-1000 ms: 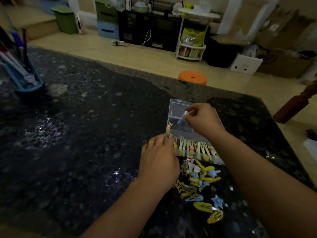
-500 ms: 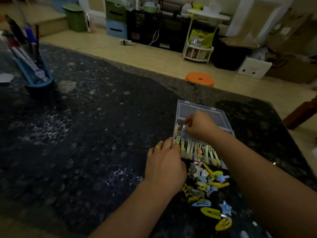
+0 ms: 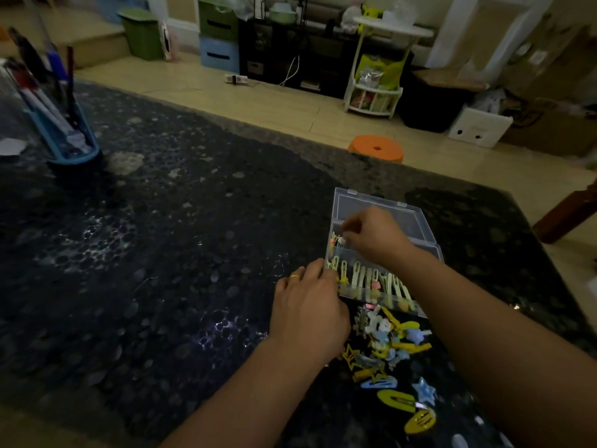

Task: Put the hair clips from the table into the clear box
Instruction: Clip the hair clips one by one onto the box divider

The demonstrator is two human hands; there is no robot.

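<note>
The right hand (image 3: pixel 374 236) is pinching a small pale hair clip (image 3: pixel 340 242) at its fingertips, lowering it into the far compartment of the clear plastic hinged box (image 3: pixel 416 229). The left hand (image 3: pixel 307 308) is resting curled against the box's near-left corner, steadying it. The loose heap of yellow and blue hair clips (image 3: pixel 392 354) is lying on the dark speckled table (image 3: pixel 161 253) at 6 o'clock from the box, just beside the left hand at its 3 o'clock, so the left hand looks nearer.
</note>
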